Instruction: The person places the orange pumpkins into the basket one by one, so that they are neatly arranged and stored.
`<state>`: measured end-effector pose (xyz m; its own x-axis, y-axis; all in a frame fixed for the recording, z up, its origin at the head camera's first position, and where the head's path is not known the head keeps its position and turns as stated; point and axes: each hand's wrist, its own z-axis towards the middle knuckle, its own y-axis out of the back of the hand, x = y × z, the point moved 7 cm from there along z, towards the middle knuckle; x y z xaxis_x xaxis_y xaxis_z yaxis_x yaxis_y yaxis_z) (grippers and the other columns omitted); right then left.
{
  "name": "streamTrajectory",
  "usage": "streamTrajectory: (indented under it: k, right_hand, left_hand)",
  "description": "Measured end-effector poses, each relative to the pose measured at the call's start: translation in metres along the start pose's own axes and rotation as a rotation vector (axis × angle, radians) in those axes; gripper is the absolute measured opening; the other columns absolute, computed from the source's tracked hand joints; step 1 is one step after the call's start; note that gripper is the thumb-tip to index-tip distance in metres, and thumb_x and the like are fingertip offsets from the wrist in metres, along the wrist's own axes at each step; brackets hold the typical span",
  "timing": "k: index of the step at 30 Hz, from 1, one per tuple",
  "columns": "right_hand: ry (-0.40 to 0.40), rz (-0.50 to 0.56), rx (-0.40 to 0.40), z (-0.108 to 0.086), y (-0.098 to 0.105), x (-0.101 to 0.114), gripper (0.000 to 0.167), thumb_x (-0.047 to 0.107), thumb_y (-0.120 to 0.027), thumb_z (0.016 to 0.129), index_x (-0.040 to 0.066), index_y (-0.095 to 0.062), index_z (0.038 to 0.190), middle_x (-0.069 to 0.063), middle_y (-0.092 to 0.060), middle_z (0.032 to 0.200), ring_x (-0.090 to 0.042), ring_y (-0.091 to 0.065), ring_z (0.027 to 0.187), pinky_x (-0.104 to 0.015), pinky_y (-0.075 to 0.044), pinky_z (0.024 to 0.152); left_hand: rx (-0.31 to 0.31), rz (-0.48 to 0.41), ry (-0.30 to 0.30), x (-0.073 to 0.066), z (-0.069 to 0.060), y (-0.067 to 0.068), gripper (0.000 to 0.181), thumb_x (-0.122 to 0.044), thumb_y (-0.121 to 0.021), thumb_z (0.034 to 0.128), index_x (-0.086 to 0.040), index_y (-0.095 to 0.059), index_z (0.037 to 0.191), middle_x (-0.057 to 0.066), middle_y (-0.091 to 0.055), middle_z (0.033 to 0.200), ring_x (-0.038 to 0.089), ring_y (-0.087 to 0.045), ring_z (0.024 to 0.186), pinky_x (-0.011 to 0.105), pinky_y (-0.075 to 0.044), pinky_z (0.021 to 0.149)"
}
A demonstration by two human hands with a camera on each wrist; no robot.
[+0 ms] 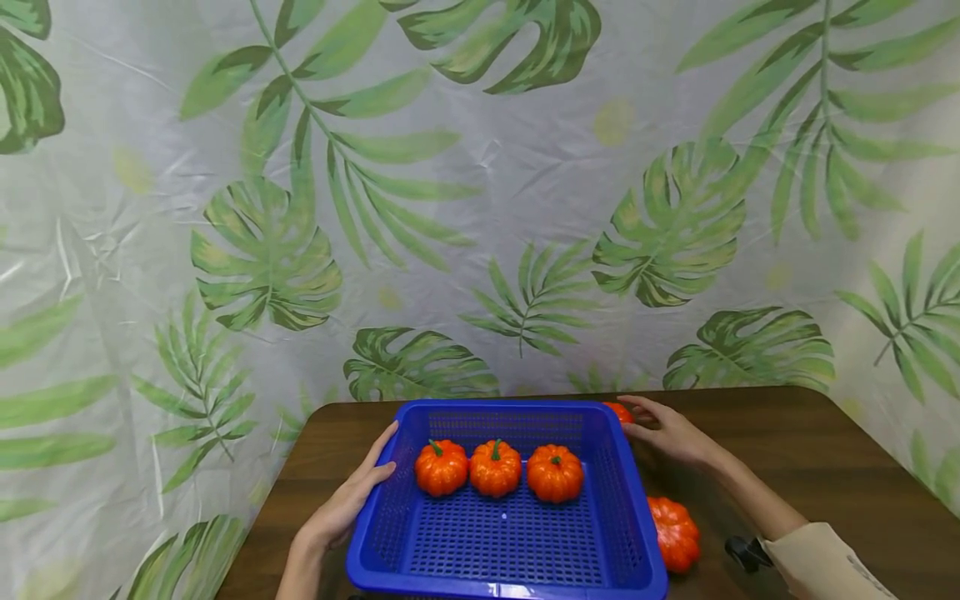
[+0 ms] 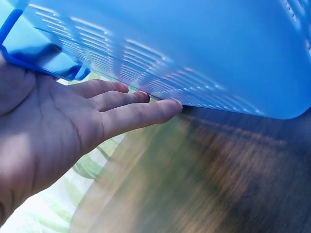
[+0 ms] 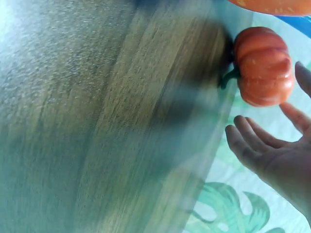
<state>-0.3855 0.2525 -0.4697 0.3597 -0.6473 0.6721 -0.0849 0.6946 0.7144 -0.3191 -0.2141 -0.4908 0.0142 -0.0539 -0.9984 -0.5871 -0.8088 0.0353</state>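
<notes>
At the upper right of the right wrist view, an orange pumpkin sits just beside my right hand, whose fingers are apart, clamped on nothing; whether one touches it, I cannot tell. It looks light and stiff, its shiny skin perhaps slippery, so I'd cup the ribbed sides and spare the stem, which might snap. Lower left of centre in the head view, my left hand rests straight fingers against the blue basket.
</notes>
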Motion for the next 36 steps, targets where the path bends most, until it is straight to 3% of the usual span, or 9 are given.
streamTrajectory:
  k: [7,14,21,29,32,36]
  right_hand:
    - [0.026,0.021,0.036,0.005,-0.005,-0.006,0.057,0.022,-0.064,0.103,-0.007,-0.047,0.149,-0.030,-0.063,0.134,-0.047,-0.061,0.122,-0.059,-0.051,0.098]
    - [0.077,0.063,0.056,0.005,-0.006,-0.009,0.055,0.018,-0.063,0.104,-0.009,-0.046,0.148,-0.029,-0.063,0.135,-0.046,-0.062,0.122,-0.034,-0.054,0.093]
    - [0.045,0.088,0.061,0.006,-0.005,-0.013,0.053,0.022,-0.064,0.104,-0.004,-0.048,0.147,-0.026,-0.063,0.132,-0.047,-0.059,0.124,-0.057,-0.050,0.098]
    - [0.033,0.098,0.049,0.005,-0.002,-0.015,0.051,0.020,-0.068,0.101,-0.003,-0.049,0.142,-0.019,-0.067,0.123,-0.036,-0.064,0.117,-0.032,-0.052,0.090]
    - [0.033,0.074,0.044,0.004,0.000,-0.013,0.052,0.021,-0.070,0.100,-0.004,-0.050,0.141,-0.019,-0.067,0.121,-0.035,-0.064,0.115,-0.033,-0.052,0.089]
    - [0.013,0.027,0.041,0.002,0.000,-0.011,0.056,0.025,-0.072,0.098,-0.005,-0.051,0.141,-0.019,-0.068,0.120,-0.036,-0.064,0.113,-0.044,-0.052,0.091]
  left_hand:
    - [0.012,-0.011,-0.011,-0.002,0.000,-0.002,0.065,-0.032,-0.029,0.1151,-0.036,0.012,0.165,0.022,0.007,0.173,0.044,-0.046,0.139,0.046,-0.052,0.103]
    - [0.010,-0.026,-0.010,-0.002,0.001,-0.001,0.064,-0.031,-0.029,0.1151,-0.036,0.011,0.165,0.021,0.004,0.173,0.044,-0.048,0.137,0.044,-0.053,0.101]
    - [0.001,-0.030,0.002,0.000,0.000,0.001,0.064,-0.032,-0.030,0.1151,-0.039,0.009,0.165,0.019,0.005,0.173,0.045,-0.046,0.139,0.045,-0.053,0.102]
    - [0.009,-0.036,0.001,0.001,-0.001,0.001,0.063,-0.032,-0.029,0.1152,-0.040,0.009,0.165,0.020,0.005,0.173,0.045,-0.047,0.138,0.046,-0.053,0.102]
    - [0.014,-0.043,-0.001,0.000,-0.001,0.001,0.063,-0.032,-0.029,0.1153,-0.040,0.010,0.165,0.019,0.005,0.173,0.045,-0.048,0.138,0.046,-0.054,0.102]
    - [0.016,-0.049,0.001,0.000,-0.001,0.001,0.064,-0.032,-0.029,0.1152,-0.041,0.010,0.165,0.020,0.005,0.173,0.044,-0.049,0.137,0.046,-0.054,0.102]
